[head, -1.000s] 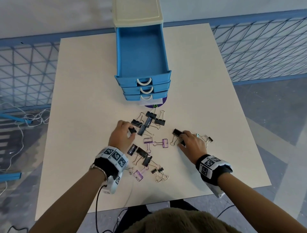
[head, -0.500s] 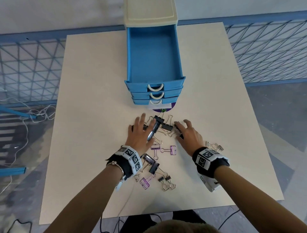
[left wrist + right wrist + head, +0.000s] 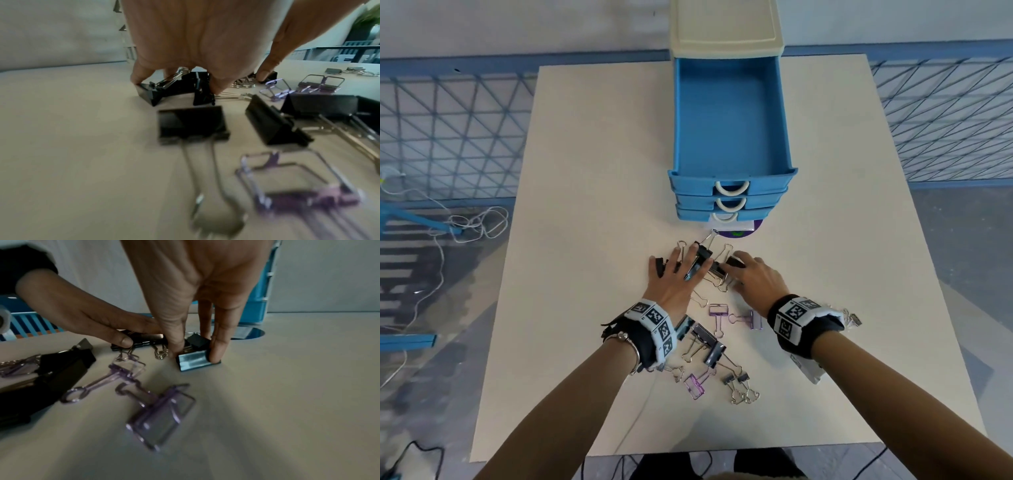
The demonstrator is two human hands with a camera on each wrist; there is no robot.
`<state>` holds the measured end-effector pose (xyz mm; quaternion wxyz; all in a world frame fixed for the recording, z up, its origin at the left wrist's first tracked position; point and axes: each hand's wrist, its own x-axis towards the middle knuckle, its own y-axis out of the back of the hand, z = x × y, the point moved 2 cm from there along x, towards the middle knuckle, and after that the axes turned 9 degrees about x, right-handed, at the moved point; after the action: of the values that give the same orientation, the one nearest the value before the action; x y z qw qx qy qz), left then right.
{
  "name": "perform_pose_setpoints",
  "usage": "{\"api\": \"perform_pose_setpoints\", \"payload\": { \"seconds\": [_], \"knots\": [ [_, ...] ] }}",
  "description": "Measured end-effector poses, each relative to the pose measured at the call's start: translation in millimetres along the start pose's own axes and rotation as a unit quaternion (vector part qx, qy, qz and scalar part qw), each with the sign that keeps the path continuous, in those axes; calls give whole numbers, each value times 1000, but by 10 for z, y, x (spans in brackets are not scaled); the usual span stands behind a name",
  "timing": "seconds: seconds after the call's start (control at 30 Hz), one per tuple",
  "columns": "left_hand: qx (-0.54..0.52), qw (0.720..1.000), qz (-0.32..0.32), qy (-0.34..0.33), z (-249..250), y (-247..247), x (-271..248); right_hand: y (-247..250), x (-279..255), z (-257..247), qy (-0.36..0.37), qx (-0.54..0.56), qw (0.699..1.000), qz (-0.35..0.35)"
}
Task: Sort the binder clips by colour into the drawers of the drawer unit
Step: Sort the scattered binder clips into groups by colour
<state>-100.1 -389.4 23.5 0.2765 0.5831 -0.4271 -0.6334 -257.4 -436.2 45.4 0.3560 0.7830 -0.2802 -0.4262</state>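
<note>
Black clips (image 3: pixel 710 265) now gathered, both hands closer

Both arms reached forward, wrists banded. The left hand (image 3: pixel 675 277) lay palm down with fingers (image 3: pixel 694 255) spread and straight; the right hand (image 3: pixel 756 275) arched, thumb and fingertips (image 3: pixel 216 353) pointing downward.

Black clips (image 3: pixel 714 353), purple clips (image 3: pixel 753 320), blue drawers (image 3: pixel 729 113), cream table (image 3: pixel 585 205).
</note>
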Motion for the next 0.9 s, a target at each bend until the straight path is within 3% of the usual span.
{"api": "perform_pose_setpoints", "payload": {
  "seconds": [0.53, 0.77, 0.9],
  "knots": [
    [-89, 984, 70, 139, -1261, -570, -832, -435, 627, -1497, 128, -23, 990, -54],
    [-96, 983, 74, 141, -1333, -628, -960, -483, 530, -1585, 130, 21, 990, -44],
    [-83, 975, 163, 127, -1162, -440, -989, -257, 251, -1354, 108, 79, 991, 5]
  ]
}}
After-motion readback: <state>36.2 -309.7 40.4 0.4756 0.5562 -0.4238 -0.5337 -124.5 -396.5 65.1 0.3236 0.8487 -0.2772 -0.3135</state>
